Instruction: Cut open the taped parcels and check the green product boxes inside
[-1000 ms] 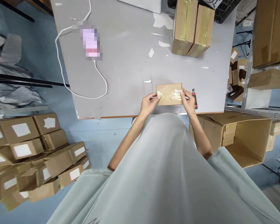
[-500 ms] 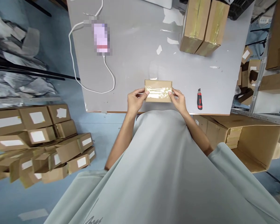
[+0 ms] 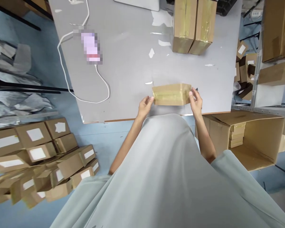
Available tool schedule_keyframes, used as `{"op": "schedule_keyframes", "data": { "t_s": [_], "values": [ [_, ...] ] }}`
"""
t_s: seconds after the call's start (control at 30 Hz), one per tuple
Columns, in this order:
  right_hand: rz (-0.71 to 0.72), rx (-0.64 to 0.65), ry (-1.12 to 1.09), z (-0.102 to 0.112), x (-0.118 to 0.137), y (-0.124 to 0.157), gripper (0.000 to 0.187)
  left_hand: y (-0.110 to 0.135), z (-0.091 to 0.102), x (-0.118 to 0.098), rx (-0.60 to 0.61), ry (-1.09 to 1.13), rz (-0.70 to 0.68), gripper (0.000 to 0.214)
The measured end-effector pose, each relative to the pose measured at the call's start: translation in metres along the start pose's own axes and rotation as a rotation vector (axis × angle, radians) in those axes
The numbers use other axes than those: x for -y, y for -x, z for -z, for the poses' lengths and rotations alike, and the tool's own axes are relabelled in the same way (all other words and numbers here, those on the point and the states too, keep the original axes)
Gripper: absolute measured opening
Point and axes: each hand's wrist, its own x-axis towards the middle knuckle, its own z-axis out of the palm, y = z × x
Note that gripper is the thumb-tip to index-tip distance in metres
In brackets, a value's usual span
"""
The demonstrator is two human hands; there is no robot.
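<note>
A small flat cardboard box (image 3: pixel 172 94) wrapped in clear tape is held over the near edge of the grey table (image 3: pixel 128 63). My left hand (image 3: pixel 145 106) grips its left end with curled fingers. My right hand (image 3: pixel 195 100) clasps its right end. The box is tilted so its long side faces me. A red and black utility knife lies just behind my right hand, mostly hidden.
Two taller taped boxes (image 3: pixel 192 25) stand at the table's far right. A white cable (image 3: pixel 85 91) loops across the left of the table. Several labelled boxes (image 3: pixel 38 158) are piled on the floor left. An open carton (image 3: pixel 249 139) with small boxes stands at right.
The box has turned in my hands from lying flat to showing its long side edge. Both hands moved slightly apart and stayed on its ends.
</note>
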Motion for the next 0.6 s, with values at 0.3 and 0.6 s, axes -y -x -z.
{"op": "schedule_keyframes", "data": {
  "t_s": [0.3, 0.6],
  "values": [
    [-0.042, 0.170, -0.101, -0.017, -0.004, 0.012, 0.097, 0.027, 0.008, -0.016, 0.041, -0.098, -0.224, 0.069],
    [-0.158, 0.184, -0.182, -0.068, -0.032, -0.004, 0.121, 0.021, 0.059, -0.020, -0.070, -0.253, -0.107, 0.065]
  ]
}}
